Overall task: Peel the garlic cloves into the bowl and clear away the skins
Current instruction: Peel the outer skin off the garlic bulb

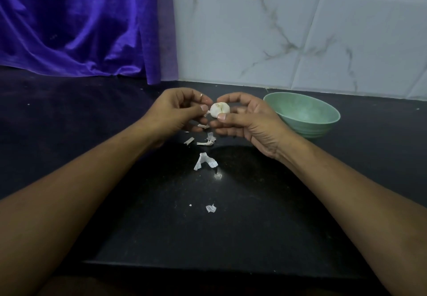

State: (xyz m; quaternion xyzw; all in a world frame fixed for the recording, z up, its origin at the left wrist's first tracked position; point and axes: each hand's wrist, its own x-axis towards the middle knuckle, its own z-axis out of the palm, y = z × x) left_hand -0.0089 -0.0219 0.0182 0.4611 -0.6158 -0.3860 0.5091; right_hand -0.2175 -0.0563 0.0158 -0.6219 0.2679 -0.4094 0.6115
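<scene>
Two bare forearms reach forward over the dark counter [254, 203] and meet above its middle, wrists slightly raised. The right hand [247, 120] is turned palm-left and holds the garlic bulb [219, 110] in the air: its thumb presses the near underside and its forefinger arches over the top, while the other fingers [221, 131] curl loosely below. The left hand [178, 111] faces it from the other side with its fingers curled inward. Its thumb tip and forefinger pinch a skin flap [207, 112] that sticks out from the bulb's left side. A thin ring [201, 95] shows on one left finger.

Just right of the right hand, the green bowl [302, 115] stands upright on the counter near the tiled wall [300, 30]. Loose skins lie on the counter beneath and nearer than the hands: a few small scraps [206, 142] right under them, a larger white piece [204, 160] a little closer, and a small piece [210, 208] closer still. A purple cloth [76, 25] hangs at the back left.
</scene>
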